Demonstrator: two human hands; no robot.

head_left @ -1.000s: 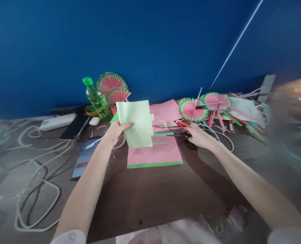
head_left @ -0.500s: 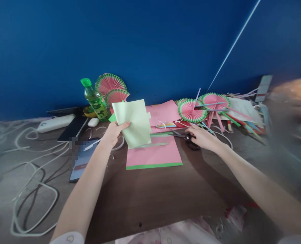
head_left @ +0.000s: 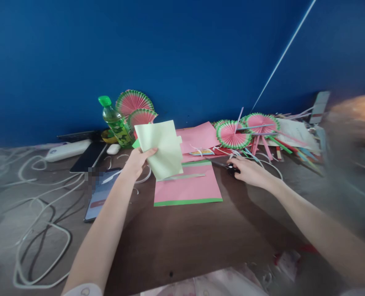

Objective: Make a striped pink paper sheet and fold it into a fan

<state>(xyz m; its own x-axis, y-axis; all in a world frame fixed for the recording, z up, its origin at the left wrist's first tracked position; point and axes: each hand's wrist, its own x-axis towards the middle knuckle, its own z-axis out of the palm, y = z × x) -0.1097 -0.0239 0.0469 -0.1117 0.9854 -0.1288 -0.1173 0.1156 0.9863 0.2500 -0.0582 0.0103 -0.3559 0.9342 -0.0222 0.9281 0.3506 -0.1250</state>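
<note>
Blue wall behind desk. Pale-green sheet pinched near edge by left hand (judged light, floppy, easily creased); scissors, likely stiff, gripped at handles by right hand.

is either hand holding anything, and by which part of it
The left hand holds the pale green paper by its left edge. The right hand is at the black handles of the scissors; whether it grips them cannot be told.

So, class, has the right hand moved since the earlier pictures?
Yes. The right hand has moved slightly right and nearer the person, judged against the round pink fan just beyond it.
</note>
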